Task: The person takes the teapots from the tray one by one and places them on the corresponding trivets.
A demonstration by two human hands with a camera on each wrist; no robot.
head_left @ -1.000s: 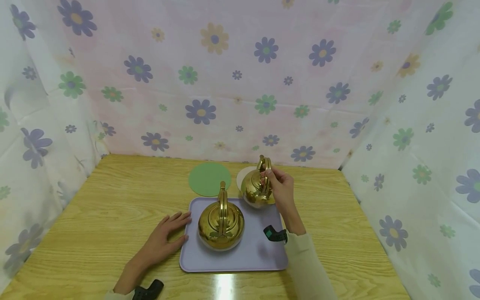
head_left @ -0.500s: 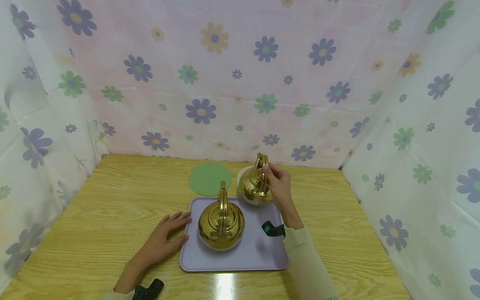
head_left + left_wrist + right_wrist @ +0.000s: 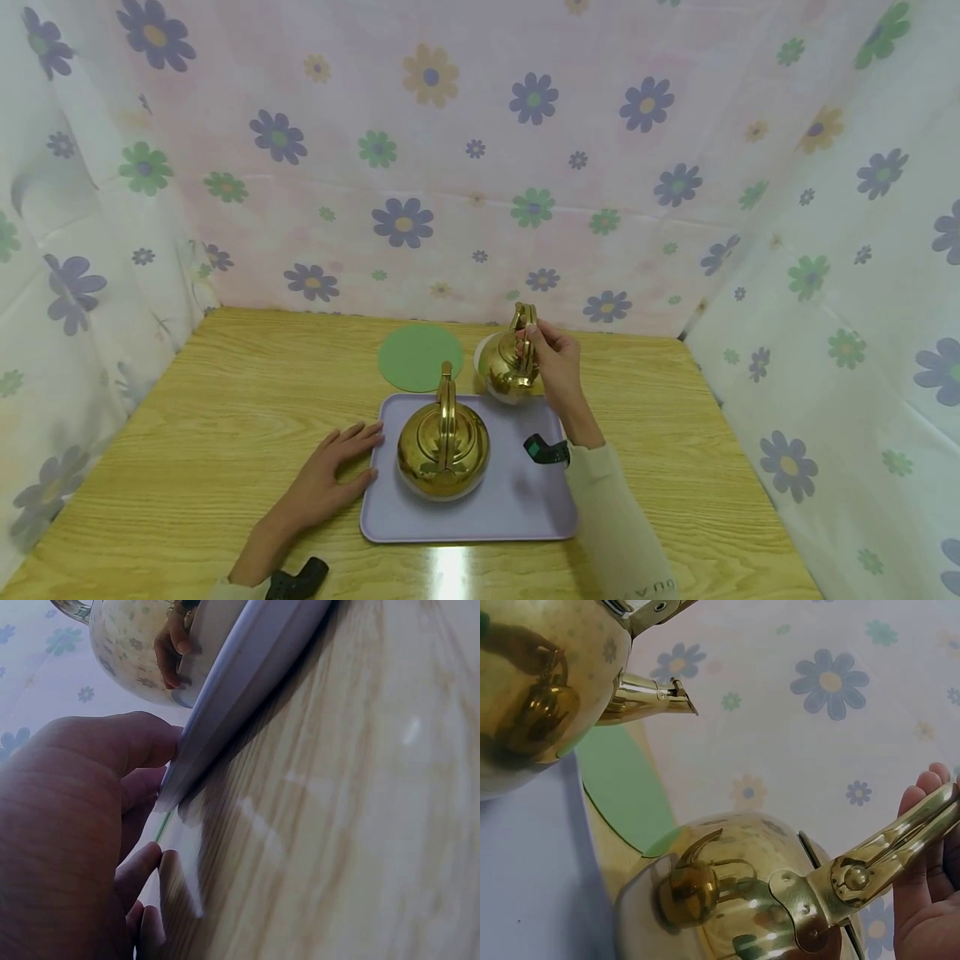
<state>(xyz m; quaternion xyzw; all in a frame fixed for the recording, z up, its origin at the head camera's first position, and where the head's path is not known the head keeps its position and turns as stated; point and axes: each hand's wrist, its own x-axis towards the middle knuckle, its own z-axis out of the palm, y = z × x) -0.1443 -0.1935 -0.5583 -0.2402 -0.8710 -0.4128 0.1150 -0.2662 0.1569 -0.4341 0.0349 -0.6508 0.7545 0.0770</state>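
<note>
Gripping rear kettle [image 3: 501, 371], right hand [image 3: 561, 362] could bump it on tray [image 3: 517, 517] if low; left hand [image 3: 330, 473] spread, touching tray.

Your right sleeve [image 3: 621, 525], at five o'clock in the head view, is pale cream, with dark lettering [image 3: 655, 589] cut off by the lower edge. Your right-wrist device [image 3: 551, 452] is black and angled, with a green patch [image 3: 534, 448]. At seven o'clock, your left sleeve [image 3: 238, 591] shows a cream sliver beside a black, bent left-wrist device [image 3: 302, 579].
</note>
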